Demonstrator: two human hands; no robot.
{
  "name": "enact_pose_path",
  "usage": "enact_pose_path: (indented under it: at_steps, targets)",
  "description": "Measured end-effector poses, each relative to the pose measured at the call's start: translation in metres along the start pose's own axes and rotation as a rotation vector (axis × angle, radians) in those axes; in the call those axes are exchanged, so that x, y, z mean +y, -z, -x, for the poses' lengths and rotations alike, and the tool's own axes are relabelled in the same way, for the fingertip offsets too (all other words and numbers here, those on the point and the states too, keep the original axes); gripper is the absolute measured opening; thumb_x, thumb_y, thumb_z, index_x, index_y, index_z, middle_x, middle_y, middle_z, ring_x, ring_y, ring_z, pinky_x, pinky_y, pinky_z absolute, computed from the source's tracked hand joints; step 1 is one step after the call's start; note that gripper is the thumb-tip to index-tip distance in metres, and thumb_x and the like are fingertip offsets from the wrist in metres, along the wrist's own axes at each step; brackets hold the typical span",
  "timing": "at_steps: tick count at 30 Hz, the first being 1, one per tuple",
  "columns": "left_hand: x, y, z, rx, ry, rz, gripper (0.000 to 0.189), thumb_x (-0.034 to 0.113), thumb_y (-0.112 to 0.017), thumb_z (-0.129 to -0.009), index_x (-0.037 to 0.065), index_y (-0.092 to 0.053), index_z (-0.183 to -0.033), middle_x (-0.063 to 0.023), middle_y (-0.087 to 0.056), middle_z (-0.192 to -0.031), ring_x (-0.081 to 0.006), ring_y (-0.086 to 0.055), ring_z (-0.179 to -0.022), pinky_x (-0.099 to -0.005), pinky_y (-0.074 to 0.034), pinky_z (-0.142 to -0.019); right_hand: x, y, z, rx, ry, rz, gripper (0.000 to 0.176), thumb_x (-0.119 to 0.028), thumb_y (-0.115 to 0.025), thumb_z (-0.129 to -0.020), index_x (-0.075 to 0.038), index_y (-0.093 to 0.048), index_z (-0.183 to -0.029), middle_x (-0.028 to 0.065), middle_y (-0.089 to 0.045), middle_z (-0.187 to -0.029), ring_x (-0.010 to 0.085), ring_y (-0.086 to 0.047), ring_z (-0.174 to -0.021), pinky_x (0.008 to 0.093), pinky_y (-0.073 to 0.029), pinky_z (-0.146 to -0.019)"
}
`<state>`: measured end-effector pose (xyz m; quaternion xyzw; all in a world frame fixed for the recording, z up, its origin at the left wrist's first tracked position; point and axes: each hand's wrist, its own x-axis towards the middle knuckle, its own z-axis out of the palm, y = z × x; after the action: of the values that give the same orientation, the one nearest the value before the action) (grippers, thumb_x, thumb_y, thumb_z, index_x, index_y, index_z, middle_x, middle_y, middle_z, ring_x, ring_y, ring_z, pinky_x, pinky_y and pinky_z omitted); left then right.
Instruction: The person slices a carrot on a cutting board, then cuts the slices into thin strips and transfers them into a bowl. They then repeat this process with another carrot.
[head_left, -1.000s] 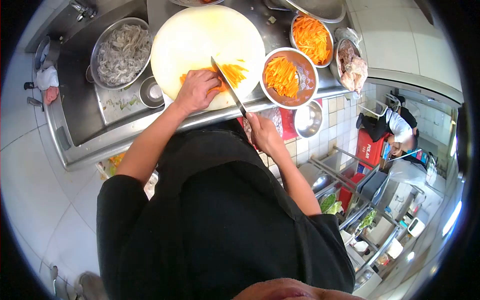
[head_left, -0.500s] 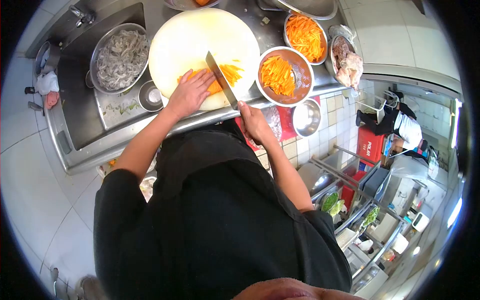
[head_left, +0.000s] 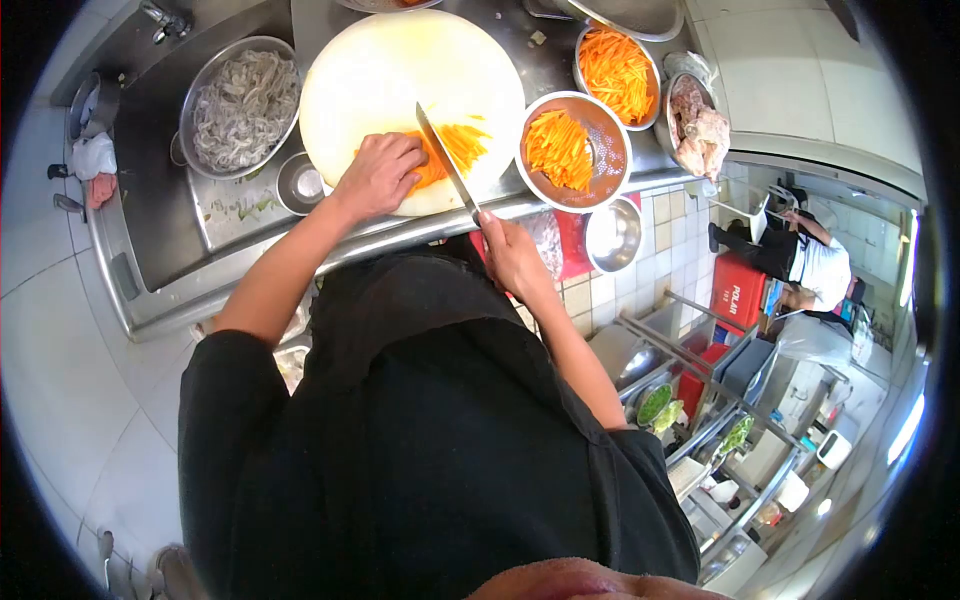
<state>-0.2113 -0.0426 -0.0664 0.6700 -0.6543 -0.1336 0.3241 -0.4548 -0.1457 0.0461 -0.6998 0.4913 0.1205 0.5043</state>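
My right hand (head_left: 512,252) is wrapped round the handle of a knife (head_left: 447,158), whose long blade lies across the round white cutting board (head_left: 400,65). My left hand (head_left: 382,172) is on the board with its fingers curled, gripping sliced carrot (head_left: 428,176) against the left side of the blade. Part of that carrot is hidden under the fingers. Thin carrot strips (head_left: 465,143) lie loose just right of the blade. Beside the board, a colander (head_left: 610,172) contains more cut carrot strips.
A second bowl of carrot strips (head_left: 616,75) and a bowl of raw meat (head_left: 700,130) stand at the right. In the sink (head_left: 150,215) sit a pot of greyish strips (head_left: 243,112) and a small metal bowl (head_left: 300,185). Another person (head_left: 820,265) is far right.
My left hand's fingers, stretched flat over the carrot before, are now drawn back and curled. The blade has shifted slightly and looks thinner, seen more edge-on.
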Motion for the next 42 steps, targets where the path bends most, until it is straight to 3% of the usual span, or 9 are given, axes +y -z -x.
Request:
enact_pose_path:
  at_steps: [4, 10, 13, 14, 21, 24, 30, 36, 42]
  targets:
    - [0.004, 0.000, -0.003, -0.005, 0.009, -0.061, 0.029, 0.017, -0.067, -0.091, 0.008, -0.066, -0.118, -0.0098, -0.062, -0.125, -0.0295, -0.057, -0.121, -0.0457, -0.040, -0.102, 0.001, 0.003, 0.014, 0.030, 0.093, 0.058, 0.060, -0.047, -0.044, -0.111, 0.007, -0.069, -0.111, 0.0342, -0.069, -0.090, 0.0482, -0.070, -0.089, 0.0519, -0.051, -0.086]
    - [0.008, -0.005, 0.002, -0.007, 0.071, -0.025, 0.027, 0.018, -0.066, -0.092, 0.008, -0.067, -0.117, -0.0089, -0.063, -0.123, -0.0286, -0.057, -0.120, -0.0461, -0.041, -0.101, -0.003, -0.011, -0.021, 0.038, 0.070, 0.156, 0.060, -0.046, -0.043, -0.112, 0.007, -0.069, -0.115, 0.0395, -0.065, -0.106, 0.0562, -0.061, -0.112, 0.0538, -0.048, -0.096]
    - [0.004, -0.003, -0.004, 0.014, 0.056, -0.015, 0.028, 0.018, -0.066, -0.091, 0.008, -0.067, -0.117, -0.0102, -0.063, -0.124, -0.0301, -0.058, -0.120, -0.0469, -0.041, -0.102, -0.006, -0.009, -0.024, 0.044, 0.073, 0.176, 0.068, -0.054, -0.041, -0.112, 0.007, -0.067, -0.099, 0.0190, -0.061, -0.070, 0.0260, -0.062, -0.067, 0.0430, -0.050, -0.071]
    - [0.003, -0.004, -0.003, 0.011, 0.061, -0.014, 0.028, 0.017, -0.067, -0.090, 0.008, -0.068, -0.116, -0.0094, -0.063, -0.123, -0.0292, -0.058, -0.120, -0.0468, -0.041, -0.102, -0.007, -0.004, -0.015, 0.004, 0.036, 0.118, 0.059, -0.045, -0.042, -0.112, 0.006, -0.071, -0.114, 0.0396, -0.066, -0.103, 0.0574, -0.060, -0.110, 0.0547, -0.049, -0.094]
    - [0.001, -0.009, 0.002, 0.090, 0.044, 0.048, 0.027, 0.019, -0.067, -0.090, 0.007, -0.068, -0.114, -0.0123, -0.065, -0.120, -0.0317, -0.060, -0.118, -0.0468, -0.043, -0.100, -0.015, -0.016, -0.019, 0.053, 0.035, 0.221, 0.056, -0.044, -0.044, -0.112, 0.004, -0.070, -0.124, 0.0372, -0.068, -0.105, 0.0547, -0.065, -0.110, 0.0516, -0.051, -0.095]
    - [0.002, -0.005, 0.002, 0.013, 0.098, 0.038, 0.027, 0.017, -0.068, -0.089, 0.006, -0.069, -0.113, -0.0120, -0.065, -0.121, -0.0318, -0.060, -0.118, -0.0464, -0.043, -0.100, -0.013, -0.004, -0.006, 0.041, 0.064, 0.133, 0.058, -0.045, -0.044, -0.111, 0.006, -0.070, -0.122, 0.0378, -0.068, -0.105, 0.0553, -0.065, -0.110, 0.0520, -0.050, -0.095]
    - [-0.001, -0.006, 0.002, 0.073, 0.052, 0.100, 0.026, 0.019, -0.069, -0.089, 0.007, -0.069, -0.113, -0.0103, -0.065, -0.121, -0.0304, -0.061, -0.118, -0.0459, -0.044, -0.099, 0.000, -0.017, -0.022, 0.027, 0.000, 0.154, 0.063, -0.048, -0.041, -0.112, 0.008, -0.069, -0.109, 0.0413, -0.064, -0.103, 0.0583, -0.058, -0.111, 0.0546, -0.048, -0.094]
    - [0.000, -0.005, 0.005, 0.122, 0.046, 0.102, 0.023, 0.017, -0.070, -0.089, 0.006, -0.070, -0.109, -0.0122, -0.067, -0.121, -0.0318, -0.062, -0.118, -0.0463, -0.043, -0.101, 0.004, -0.006, 0.005, -0.008, 0.003, 0.099, 0.061, -0.049, -0.043, -0.111, 0.007, -0.069, -0.113, 0.0401, -0.065, -0.103, 0.0574, -0.060, -0.109, 0.0539, -0.048, -0.094]
    - [-0.005, -0.010, 0.004, 0.105, 0.051, 0.169, 0.024, 0.015, -0.072, -0.087, 0.005, -0.071, -0.108, -0.0128, -0.068, -0.120, -0.0321, -0.062, -0.118, -0.0468, -0.044, -0.102, -0.003, -0.027, -0.018, 0.077, 0.077, 0.174, 0.060, -0.048, -0.043, -0.111, 0.004, -0.070, -0.120, 0.0361, -0.069, -0.103, 0.0572, -0.062, -0.106, 0.0563, -0.050, -0.092]
